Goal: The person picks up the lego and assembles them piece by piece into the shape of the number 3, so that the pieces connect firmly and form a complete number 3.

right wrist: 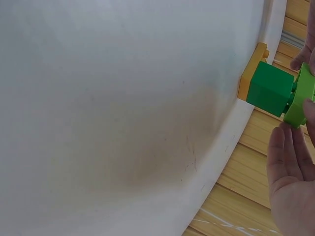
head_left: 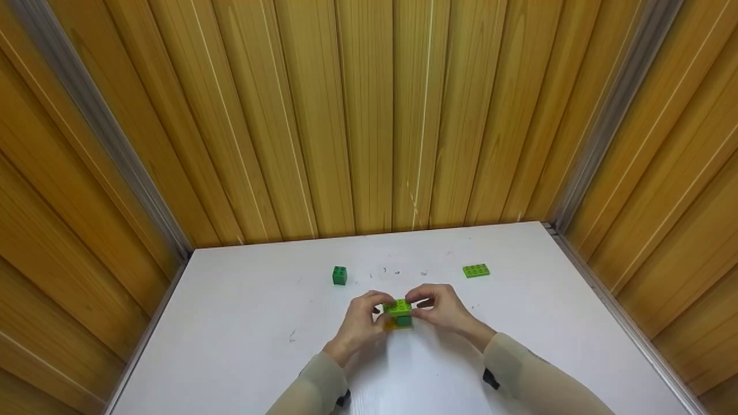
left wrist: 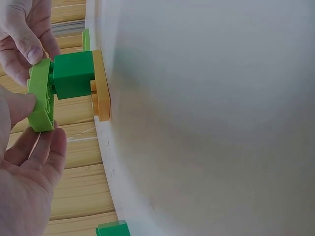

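A light green toy-brick plate (head_left: pixel 399 306) is held level between my two hands. My left hand (head_left: pixel 358 323) pinches its left end with the thumb and fingers. At the right end, my right hand (head_left: pixel 443 308) holds it the same way. Beneath it stands a green toy brick (left wrist: pixel 74 73) on an orange plate (left wrist: pixel 102 88), which rests on the table. In the left wrist view the brick's studs meet the light green plate's underside, with a narrow gap showing. The brick sits under the right part, so the left part overhangs.
On the white table (head_left: pixel 259 305), a second green brick (head_left: pixel 339 275) lies beyond my left hand. Another light green plate (head_left: pixel 476 270) lies at the back right. Wood-patterned walls (head_left: pixel 363 115) enclose the table's back and sides.
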`<action>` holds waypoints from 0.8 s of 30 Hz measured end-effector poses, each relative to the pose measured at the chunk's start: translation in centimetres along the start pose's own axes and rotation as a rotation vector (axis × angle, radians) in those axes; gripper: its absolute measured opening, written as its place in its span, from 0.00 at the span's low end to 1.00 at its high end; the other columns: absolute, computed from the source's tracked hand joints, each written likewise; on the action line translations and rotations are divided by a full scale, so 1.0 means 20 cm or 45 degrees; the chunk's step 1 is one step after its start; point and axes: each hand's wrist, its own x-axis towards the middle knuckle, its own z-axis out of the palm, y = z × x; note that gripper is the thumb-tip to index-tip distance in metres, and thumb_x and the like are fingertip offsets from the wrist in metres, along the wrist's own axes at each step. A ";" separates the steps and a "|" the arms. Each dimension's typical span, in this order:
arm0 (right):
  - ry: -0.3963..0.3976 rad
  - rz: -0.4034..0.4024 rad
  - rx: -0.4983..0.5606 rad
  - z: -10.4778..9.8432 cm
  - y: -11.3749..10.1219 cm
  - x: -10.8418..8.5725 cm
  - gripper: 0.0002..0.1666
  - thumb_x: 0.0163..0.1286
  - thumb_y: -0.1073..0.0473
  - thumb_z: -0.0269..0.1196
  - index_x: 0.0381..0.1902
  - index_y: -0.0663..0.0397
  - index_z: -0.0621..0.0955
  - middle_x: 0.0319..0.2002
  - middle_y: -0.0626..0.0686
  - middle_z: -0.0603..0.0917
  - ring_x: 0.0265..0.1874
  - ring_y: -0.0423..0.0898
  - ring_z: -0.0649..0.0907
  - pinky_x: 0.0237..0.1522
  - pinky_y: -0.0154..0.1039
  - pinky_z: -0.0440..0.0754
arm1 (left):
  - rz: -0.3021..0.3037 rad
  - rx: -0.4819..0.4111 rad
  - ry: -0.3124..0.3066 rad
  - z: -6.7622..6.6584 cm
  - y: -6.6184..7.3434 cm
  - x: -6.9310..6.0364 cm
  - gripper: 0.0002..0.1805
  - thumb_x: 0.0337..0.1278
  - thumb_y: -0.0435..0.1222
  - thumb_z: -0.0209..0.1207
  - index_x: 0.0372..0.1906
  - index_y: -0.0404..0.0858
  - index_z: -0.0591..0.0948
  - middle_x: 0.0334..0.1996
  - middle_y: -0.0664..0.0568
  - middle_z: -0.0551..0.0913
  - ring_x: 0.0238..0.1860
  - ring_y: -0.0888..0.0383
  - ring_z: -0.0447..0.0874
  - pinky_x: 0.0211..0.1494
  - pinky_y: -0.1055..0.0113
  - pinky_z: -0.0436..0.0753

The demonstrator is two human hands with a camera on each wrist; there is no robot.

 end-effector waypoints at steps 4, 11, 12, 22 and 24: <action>0.006 -0.037 0.007 0.00 0.01 0.00 0.13 0.67 0.71 0.77 0.49 0.58 0.94 0.51 0.62 0.95 0.54 0.59 0.94 0.58 0.56 0.95 | 0.039 0.030 0.006 0.00 -0.01 0.00 0.18 0.68 0.21 0.66 0.53 0.43 0.93 0.54 0.51 0.94 0.58 0.51 0.92 0.58 0.56 0.95; -0.004 -0.029 -0.006 0.00 0.01 0.00 0.10 0.67 0.70 0.77 0.45 0.56 0.94 0.51 0.61 0.95 0.53 0.58 0.94 0.58 0.56 0.95 | 0.042 0.081 -0.006 -0.01 0.00 0.00 0.15 0.68 0.22 0.69 0.51 0.42 0.94 0.56 0.50 0.93 0.59 0.50 0.92 0.58 0.59 0.95; -0.009 -0.024 0.001 0.00 0.01 0.01 0.11 0.67 0.71 0.77 0.46 0.56 0.94 0.52 0.61 0.95 0.54 0.59 0.94 0.59 0.57 0.95 | 0.043 0.085 -0.005 -0.01 0.00 0.00 0.15 0.68 0.22 0.69 0.50 0.42 0.94 0.55 0.50 0.93 0.59 0.50 0.92 0.58 0.59 0.95; -0.031 -0.060 -0.002 0.00 0.03 0.01 0.15 0.69 0.71 0.76 0.53 0.60 0.94 0.55 0.64 0.95 0.56 0.67 0.93 0.58 0.59 0.94 | -0.015 0.072 -0.052 -0.01 -0.02 0.01 0.17 0.69 0.23 0.68 0.52 0.46 0.94 0.54 0.55 0.94 0.57 0.56 0.91 0.59 0.59 0.94; -0.028 -0.065 -0.023 0.00 0.03 0.00 0.15 0.69 0.71 0.76 0.53 0.59 0.94 0.55 0.63 0.95 0.57 0.65 0.93 0.59 0.57 0.94 | -0.029 0.076 -0.066 -0.01 -0.02 0.01 0.17 0.69 0.23 0.68 0.52 0.46 0.94 0.54 0.55 0.95 0.58 0.56 0.91 0.60 0.58 0.94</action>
